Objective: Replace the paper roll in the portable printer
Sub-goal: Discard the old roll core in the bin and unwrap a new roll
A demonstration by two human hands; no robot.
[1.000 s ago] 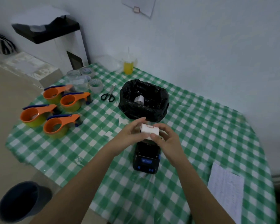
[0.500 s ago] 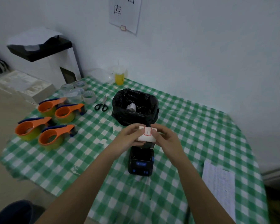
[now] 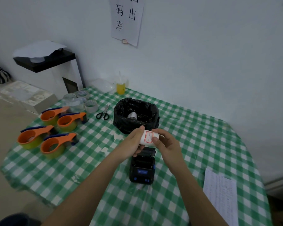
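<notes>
Holding a paper roll (image 3: pixel 148 138), both hands' grip hovers above green-checked table (image 3: pixel 203 144) beside white wall (image 3: pixel 203 62).

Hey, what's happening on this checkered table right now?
A person holds a white label roll in both hands, left hand and right hand, just above a black portable printer whose paper bay is open. The roll is not in yet. Another roll lies in the black-lined bin behind.
</notes>
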